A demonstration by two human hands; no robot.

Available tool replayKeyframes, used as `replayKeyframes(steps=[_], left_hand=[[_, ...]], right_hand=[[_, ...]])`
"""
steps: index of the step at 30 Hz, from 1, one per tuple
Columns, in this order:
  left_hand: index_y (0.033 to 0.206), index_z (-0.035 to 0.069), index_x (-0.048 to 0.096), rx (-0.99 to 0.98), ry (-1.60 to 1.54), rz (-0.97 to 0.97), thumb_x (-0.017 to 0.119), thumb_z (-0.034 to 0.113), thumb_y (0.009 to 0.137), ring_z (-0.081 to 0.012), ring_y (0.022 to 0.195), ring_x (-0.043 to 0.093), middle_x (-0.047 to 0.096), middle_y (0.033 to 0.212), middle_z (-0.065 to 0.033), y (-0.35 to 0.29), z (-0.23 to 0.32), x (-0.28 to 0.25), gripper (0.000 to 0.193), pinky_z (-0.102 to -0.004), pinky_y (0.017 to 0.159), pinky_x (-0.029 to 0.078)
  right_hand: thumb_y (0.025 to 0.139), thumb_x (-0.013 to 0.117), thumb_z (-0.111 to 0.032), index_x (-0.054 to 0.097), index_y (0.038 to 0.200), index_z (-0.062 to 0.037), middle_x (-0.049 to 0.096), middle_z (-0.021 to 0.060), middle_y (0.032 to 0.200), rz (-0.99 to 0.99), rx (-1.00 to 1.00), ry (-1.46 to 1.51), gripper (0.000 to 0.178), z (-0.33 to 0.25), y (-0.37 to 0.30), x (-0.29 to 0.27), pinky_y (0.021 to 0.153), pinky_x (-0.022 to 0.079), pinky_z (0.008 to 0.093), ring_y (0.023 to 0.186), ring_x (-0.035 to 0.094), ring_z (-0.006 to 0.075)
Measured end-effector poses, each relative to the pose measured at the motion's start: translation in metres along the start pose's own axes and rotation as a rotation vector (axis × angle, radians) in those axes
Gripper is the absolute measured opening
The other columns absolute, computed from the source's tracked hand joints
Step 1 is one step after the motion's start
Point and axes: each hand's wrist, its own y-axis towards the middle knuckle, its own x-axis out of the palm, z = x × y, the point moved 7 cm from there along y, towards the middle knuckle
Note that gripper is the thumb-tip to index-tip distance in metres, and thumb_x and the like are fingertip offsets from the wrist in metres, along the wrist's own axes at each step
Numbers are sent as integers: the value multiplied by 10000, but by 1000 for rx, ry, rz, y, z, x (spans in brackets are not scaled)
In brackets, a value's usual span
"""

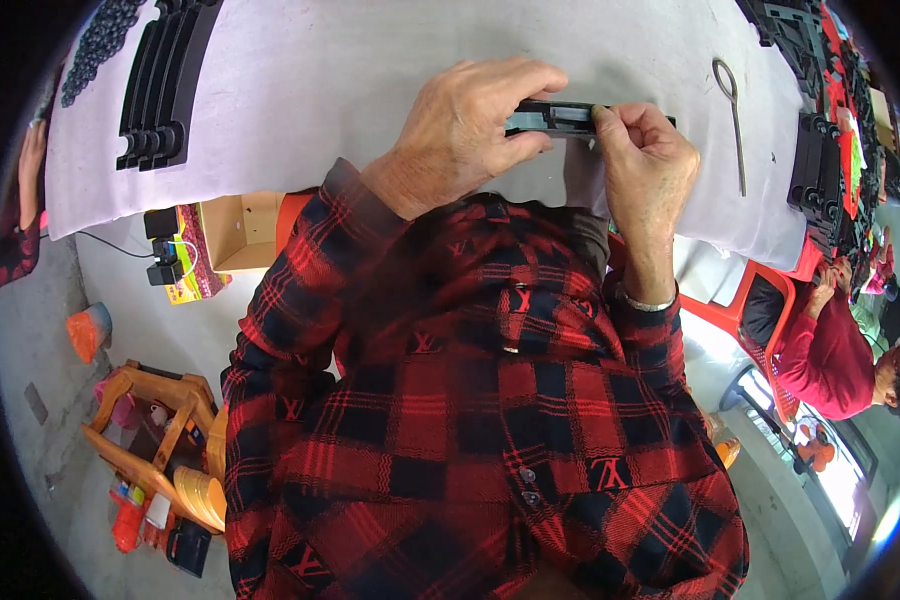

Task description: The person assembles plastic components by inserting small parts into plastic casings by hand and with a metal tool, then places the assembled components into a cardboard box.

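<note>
The strip (570,118) lay lengthwise left to right, left hand (460,125) clamped on its left end, right hand (652,150) pinching nearer its right.

The pale counter (320,60) is being lit brightly, with a soft shadow being cast near its front edge. Strong glare is being thrown from the window (842,490) at lower right and is being reflected off the floor (715,342). Straight edges are being bent toward the rim, and the corners are being swallowed by black
</note>
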Motion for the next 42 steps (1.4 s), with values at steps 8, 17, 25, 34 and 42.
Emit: replayKeyframes(steps=[8, 17, 25, 34, 42], left_hand=[[1012, 96, 713, 152, 192, -72, 816, 78, 733, -244, 855, 660, 674, 976, -33, -6, 11, 4, 298, -367, 726, 517], [1016, 121, 723, 172, 394, -83, 794, 91, 747, -213, 883, 644, 677, 1005, -15, -10, 15, 12, 280, -353, 739, 488], [1057, 147, 725, 207, 434, -75, 780, 105, 775, -201, 991, 650, 689, 1131, -1, -13, 14, 9, 290, -353, 795, 491], [1076, 142, 714, 182, 471, -143, 782, 111, 770, -210, 975, 637, 669, 1065, -4, -10, 14, 11, 315, -355, 798, 493], [1096, 141, 696, 175, 485, -169, 798, 90, 749, -216, 971, 622, 647, 1036, -8, -9, 15, 13, 365, -358, 797, 489]], right_hand=[[869, 728, -199, 732, 830, -19, 612, 64, 557, 3, 28, -77, 184, -7, -4, -3, 541, 462, 317, 516, 549, 115], [906, 749, -116, 736, 863, 9, 605, -50, 634, 8, 76, 5, 133, -2, -8, 1, 539, 390, 207, 604, 488, 13], [907, 751, -138, 727, 965, 6, 591, 37, 606, 123, -75, 144, 157, 1, -18, 4, 539, 447, 266, 557, 513, 71], [875, 785, -153, 675, 1166, 9, 463, -19, 613, -143, -13, 78, 351, -3, -20, 7, 532, 371, 250, 588, 416, 64], [829, 813, -230, 638, 1186, -13, 562, 63, 601, -198, -55, 17, 453, 0, -16, 6, 529, 466, 324, 528, 561, 156]])
